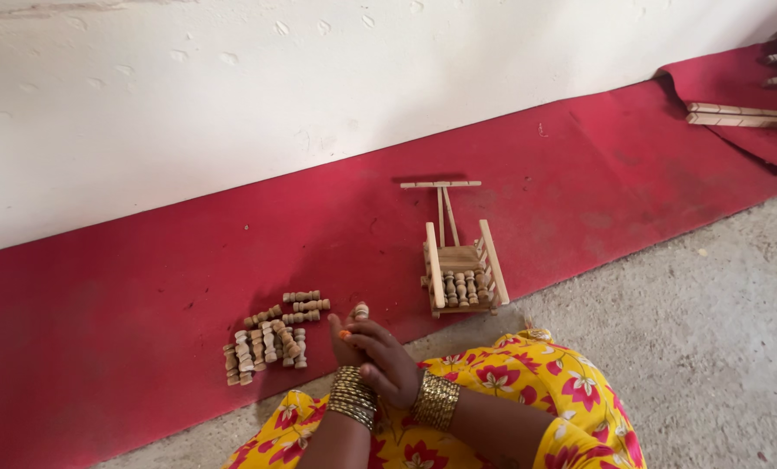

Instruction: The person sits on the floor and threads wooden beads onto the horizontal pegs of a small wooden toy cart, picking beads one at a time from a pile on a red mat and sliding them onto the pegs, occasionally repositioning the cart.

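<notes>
Wooden spindle (360, 311) pinched in right hand (388, 360) fingertips; left hand (347, 349) fingers curled beneath, grip unclear.

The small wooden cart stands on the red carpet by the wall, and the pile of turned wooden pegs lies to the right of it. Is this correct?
Not quite. The head view shows the pile of turned wooden pegs lying to the left of the small wooden cart, not to the right. The cart does stand on the red carpet by the wall.

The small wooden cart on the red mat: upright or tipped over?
Upright: the small wooden cart sits flat on the red mat, side rails up.
</notes>
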